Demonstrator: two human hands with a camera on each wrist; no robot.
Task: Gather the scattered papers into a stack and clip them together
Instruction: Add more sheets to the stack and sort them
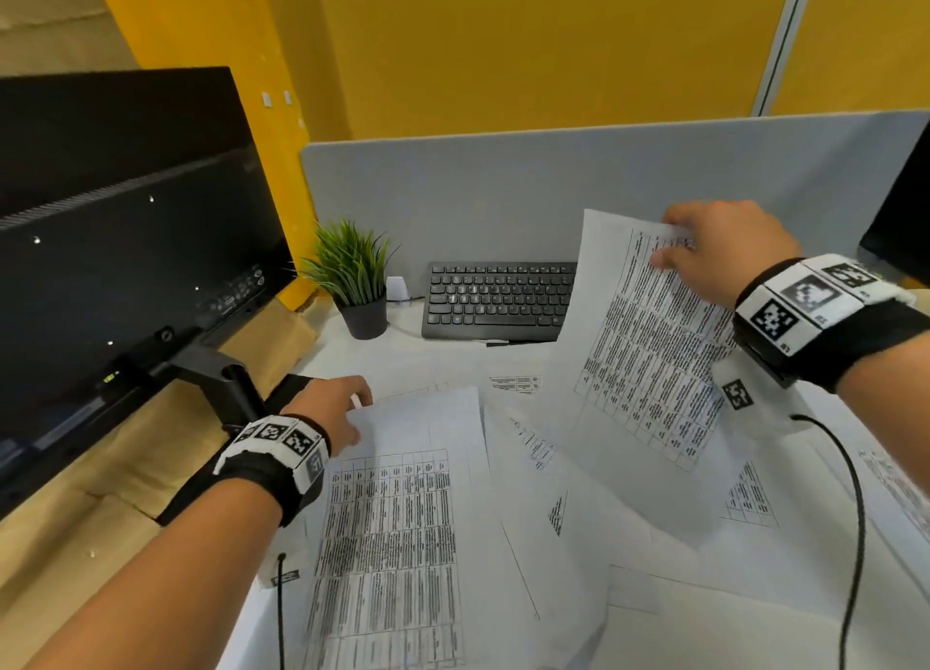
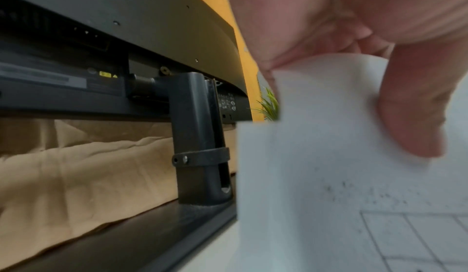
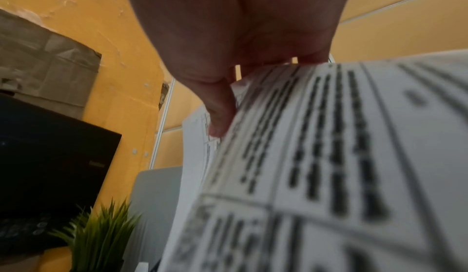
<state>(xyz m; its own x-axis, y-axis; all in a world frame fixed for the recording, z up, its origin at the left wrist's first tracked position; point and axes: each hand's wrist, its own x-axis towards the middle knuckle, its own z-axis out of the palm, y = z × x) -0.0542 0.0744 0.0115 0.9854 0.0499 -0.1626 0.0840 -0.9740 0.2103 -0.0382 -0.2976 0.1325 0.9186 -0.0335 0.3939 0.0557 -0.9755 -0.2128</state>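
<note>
Several white printed sheets with tables lie scattered over the desk (image 1: 629, 629). My right hand (image 1: 714, 251) pinches the top edge of one printed sheet (image 1: 649, 347) and holds it up, tilted, above the others; the right wrist view shows that sheet (image 3: 329, 166) close up under my thumb. At the front left, my left hand (image 1: 337, 412) pinches the far corner of another printed sheet (image 1: 402, 518), thumb on top. The left wrist view has this sheet (image 2: 316, 156) bent up between thumb and fingers. No clip is in view.
A black keyboard (image 1: 498, 299) and a small potted plant (image 1: 355, 277) stand at the back by the grey partition (image 1: 553, 181). A large monitor (image 1: 126, 226) on a black arm (image 1: 221, 372) sits at the left. A black cable (image 1: 855, 518) hangs from my right wrist.
</note>
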